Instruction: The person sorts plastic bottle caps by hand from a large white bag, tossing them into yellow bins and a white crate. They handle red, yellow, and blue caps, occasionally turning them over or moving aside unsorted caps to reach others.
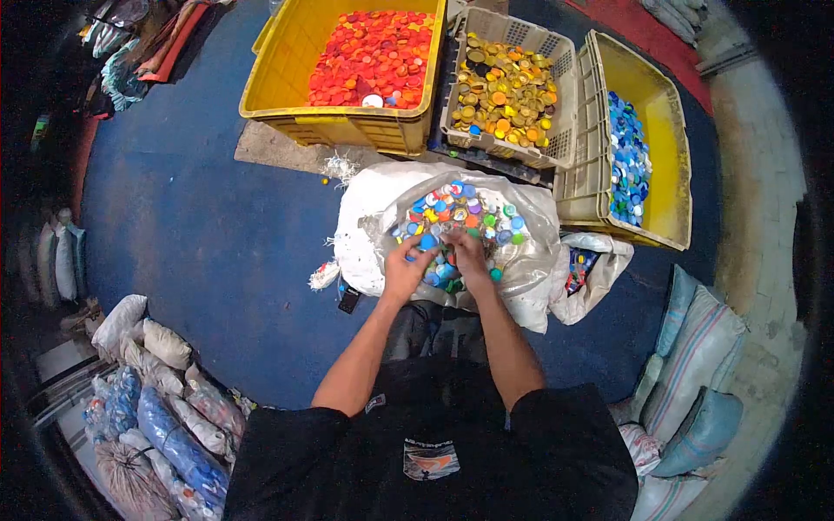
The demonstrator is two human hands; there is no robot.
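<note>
In the head view, a white sack (360,234) lies open in front of me, its mouth lined with clear plastic (532,260) and heaped with mixed coloured bottle caps (443,207). My left hand (405,269) is over the near left part of the heap, its thumb and fingers bent around a blue bottle cap (427,242). Close beside it, my right hand (469,259) reaches down into the caps with curled fingers. The fingertips are somewhat blurred, and whatever they pinch is hidden among the caps.
Beyond the sack stand a yellow crate (347,126) of red caps, a pale crate (563,82) of gold and yellow caps, and a tilted bin (673,156) of blue caps. A smaller sack (599,291) lies right. Stuffed bags (165,425) line the left, more sacks (695,356) the right.
</note>
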